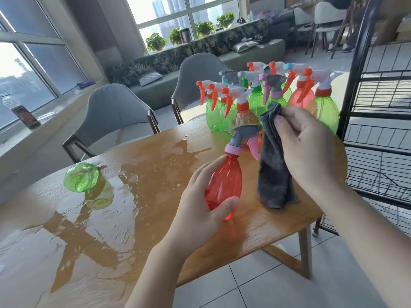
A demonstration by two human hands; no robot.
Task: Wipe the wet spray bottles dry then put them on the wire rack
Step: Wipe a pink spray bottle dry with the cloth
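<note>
**Two hands, one bottle, one cloth**

Wet wooden table (138,196) spans the scene, wire rack (378,130) at its right. Left hand (200,210) grips the red spray bottle (224,185) above the tabletop; right hand (311,147) pinches a grey cloth (273,174) beside it.

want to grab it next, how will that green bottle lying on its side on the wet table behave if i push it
The green bottle has a rounded body and lies on its side, so it will probably roll. It looks like thin clear plastic with nothing inside, so likely light. The table around it is wet, so it may also slide and feel slippery.
</note>
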